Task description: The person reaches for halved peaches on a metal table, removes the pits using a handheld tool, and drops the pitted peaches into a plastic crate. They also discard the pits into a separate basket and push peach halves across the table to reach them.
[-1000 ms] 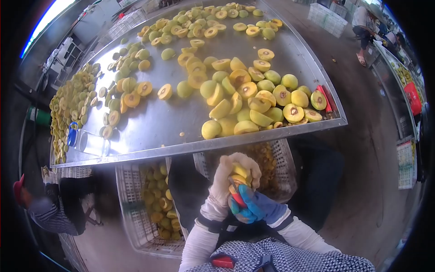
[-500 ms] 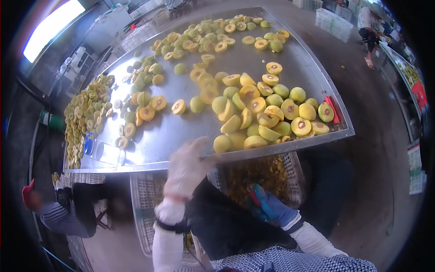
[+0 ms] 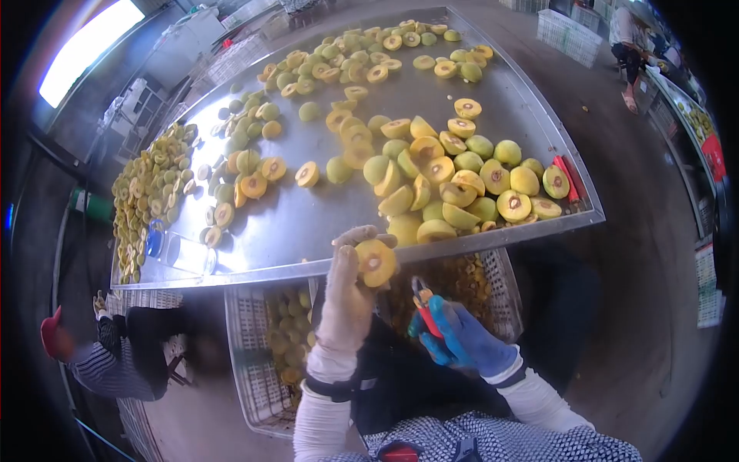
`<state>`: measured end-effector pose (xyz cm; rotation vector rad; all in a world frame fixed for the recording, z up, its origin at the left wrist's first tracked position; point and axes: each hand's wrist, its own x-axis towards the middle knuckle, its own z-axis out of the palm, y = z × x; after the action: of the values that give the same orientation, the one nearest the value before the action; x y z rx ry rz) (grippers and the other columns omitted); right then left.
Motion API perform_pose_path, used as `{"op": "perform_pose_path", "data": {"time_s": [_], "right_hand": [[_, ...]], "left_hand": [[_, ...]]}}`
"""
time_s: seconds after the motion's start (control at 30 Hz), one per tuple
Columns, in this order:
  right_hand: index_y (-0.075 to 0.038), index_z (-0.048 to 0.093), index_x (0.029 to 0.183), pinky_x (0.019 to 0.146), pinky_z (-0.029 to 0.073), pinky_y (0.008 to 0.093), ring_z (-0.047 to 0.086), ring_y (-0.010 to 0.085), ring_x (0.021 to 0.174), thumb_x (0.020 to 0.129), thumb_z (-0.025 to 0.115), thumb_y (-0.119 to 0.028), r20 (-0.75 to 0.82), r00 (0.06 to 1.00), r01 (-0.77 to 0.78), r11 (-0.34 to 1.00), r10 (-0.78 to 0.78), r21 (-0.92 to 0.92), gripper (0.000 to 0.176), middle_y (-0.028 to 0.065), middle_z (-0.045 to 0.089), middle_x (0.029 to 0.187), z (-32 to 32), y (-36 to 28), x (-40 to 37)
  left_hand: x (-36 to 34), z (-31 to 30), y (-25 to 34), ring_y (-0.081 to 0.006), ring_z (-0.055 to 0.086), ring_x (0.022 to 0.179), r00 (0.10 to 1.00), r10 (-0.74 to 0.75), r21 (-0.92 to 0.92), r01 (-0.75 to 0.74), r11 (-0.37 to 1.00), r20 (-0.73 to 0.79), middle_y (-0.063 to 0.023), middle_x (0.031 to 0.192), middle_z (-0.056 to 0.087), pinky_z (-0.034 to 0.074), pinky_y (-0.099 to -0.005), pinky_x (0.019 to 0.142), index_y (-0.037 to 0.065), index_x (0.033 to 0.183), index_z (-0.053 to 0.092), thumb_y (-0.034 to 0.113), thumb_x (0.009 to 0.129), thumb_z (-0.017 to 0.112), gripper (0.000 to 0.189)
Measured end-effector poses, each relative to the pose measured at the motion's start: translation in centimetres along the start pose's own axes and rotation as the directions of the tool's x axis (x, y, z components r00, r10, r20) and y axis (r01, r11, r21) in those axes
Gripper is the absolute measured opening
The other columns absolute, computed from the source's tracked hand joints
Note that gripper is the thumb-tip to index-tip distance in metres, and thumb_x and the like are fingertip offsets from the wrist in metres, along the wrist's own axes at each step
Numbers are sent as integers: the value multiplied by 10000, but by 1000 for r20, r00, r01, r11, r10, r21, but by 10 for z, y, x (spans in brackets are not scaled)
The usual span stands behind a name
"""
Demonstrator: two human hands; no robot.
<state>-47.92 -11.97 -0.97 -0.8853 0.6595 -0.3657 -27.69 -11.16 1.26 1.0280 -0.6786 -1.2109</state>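
Observation:
My left hand [image 3: 348, 296], in a pale glove, grips a halved yellow stone fruit [image 3: 376, 262] just below the table's near edge, its cut face and stone towards me. In my right hand [image 3: 469, 335], gloved in blue, is a pair of red-handled pliers [image 3: 428, 317], metal jaws pointing up and towards the fruit half, apart from it. Above both hands, many fruit halves [image 3: 459, 218] are heaped at the near right corner of the metal table [image 3: 292, 239]. Under my hands sits a crate [image 3: 504, 296] with brownish bits inside.
A second crate [image 3: 245, 362] of fruit halves stands at lower left. On the table are a clear bottle with a blue cap [image 3: 156, 240] and a red-handled tool [image 3: 567, 179]. A person in a red cap [image 3: 115, 366] sits at left; another person [image 3: 627, 46] is at far right.
My left hand has come off the table edge with a fruit half and moved right. My right hand has risen out of the crate, bringing the pliers up into view.

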Motion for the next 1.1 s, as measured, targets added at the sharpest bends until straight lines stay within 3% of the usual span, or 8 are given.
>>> {"op": "perform_pose_path", "data": {"time_s": [0.27, 0.33, 0.53, 0.67, 0.73, 0.8, 0.93, 1.1], "right_hand": [[-98, 559, 890, 447, 359, 222, 422, 62, 466, 1091, 385, -541, -87, 993, 78, 997, -78, 0, 517, -25, 482, 617, 7, 9, 19], [-106, 548, 877, 441, 353, 222, 414, 59, 462, 1090, 394, -540, -119, 988, 105, 994, -103, 11, 507, -32, 474, 608, 6, 19, 22], [-132, 583, 961, 446, 376, 234, 463, 84, 468, 1055, 397, -622, -43, 988, 146, 989, -146, 9, 532, -24, 498, 613, 2, 31, 23], [-126, 576, 928, 451, 361, 242, 408, 81, 449, 1081, 328, -605, 74, 997, -50, 987, 39, 154, 561, -28, 429, 567, 3, 32, 18], [-126, 578, 939, 466, 375, 248, 414, 86, 456, 1079, 319, -613, 147, 982, -154, 956, 119, 248, 570, -22, 430, 574, -2, 39, 15], [-119, 610, 951, 533, 405, 261, 488, 82, 574, 1094, 350, -559, 454, 890, -275, 751, -37, 601, 531, -3, 514, 695, -5, 49, 14], [-98, 571, 986, 492, 353, 250, 411, 111, 489, 1041, 366, -663, 489, 868, -318, 658, -87, 682, 604, -31, 413, 621, 1, 69, 20], [-61, 570, 1092, 768, 552, 255, 569, 151, 780, 1086, 370, -551, 576, 818, -403, 711, -3, 576, 530, 74, 537, 953, -21, 91, 13]], "left_hand": [[-6, 23, -50, -208, 638, 936, 983, 158, 81, -151, 985, -96, -144, 1071, 682, 540, -324, 844, 42, 1222, 584, 580, 1073, 396, 589], [-3, 22, -59, -205, 630, 930, 960, 271, 329, -233, 915, -75, -133, 1053, 684, 526, -327, 854, 31, 1209, 597, 563, 1079, 403, 581], [-1, 30, -53, -174, 634, 876, 941, 338, 472, -286, 834, -27, -96, 917, 692, 505, -309, 814, 21, 1072, 668, 406, 1103, 424, 456], [-3, 25, -33, -162, 635, 832, 971, 222, 579, -233, 782, 91, -86, 878, 694, 498, -297, 778, 18, 993, 689, 382, 1082, 460, 440], [-1, 24, -20, -161, 642, 832, 983, -131, 538, 41, 842, 131, -91, 890, 698, 490, -289, 749, 21, 987, 699, 441, 1063, 476, 482], [3, 22, -23, -180, 648, 812, 968, -156, 421, 60, 905, 198, -103, 882, 695, 506, -305, 730, 13, 953, 684, 357, 1041, 495, 403], [-1, 23, -50, -217, 634, 773, 955, -20, -51, 37, 998, 295, -143, 867, 673, 515, -323, 724, 15, 914, 649, 395, 1029, 513, 420], [-23, 28, -58, -212, 597, 787, 960, -32, -131, 71, 989, 277, -144, 851, 644, 493, -320, 699, 46, 940, 621, 617, 1037, 443, 606]]}}
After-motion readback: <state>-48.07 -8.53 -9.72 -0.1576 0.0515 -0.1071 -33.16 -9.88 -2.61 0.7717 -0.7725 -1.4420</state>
